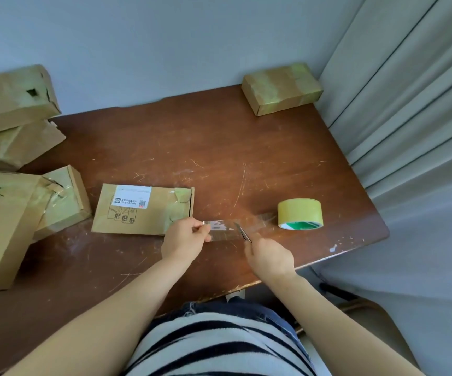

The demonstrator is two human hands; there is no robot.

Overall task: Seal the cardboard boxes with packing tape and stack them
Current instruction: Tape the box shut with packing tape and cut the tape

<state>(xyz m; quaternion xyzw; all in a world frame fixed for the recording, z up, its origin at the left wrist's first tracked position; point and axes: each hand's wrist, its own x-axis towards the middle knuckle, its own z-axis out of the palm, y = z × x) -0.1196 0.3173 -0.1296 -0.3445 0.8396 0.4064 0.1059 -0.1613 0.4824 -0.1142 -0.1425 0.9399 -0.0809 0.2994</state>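
6 boxes (143,210), 1 tape roll (300,214), 1 blade (244,235).

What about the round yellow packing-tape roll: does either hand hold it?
No, the yellow roll rests on the brown wooden table, apart from the left hand and right hand.

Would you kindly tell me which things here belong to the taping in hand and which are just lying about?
In hand: left hand pinching the tape strip; right hand holding a cutting tool against it; tape roll; labelled box.
Lying about: taped box at the far corner; box pile at left; curtain.
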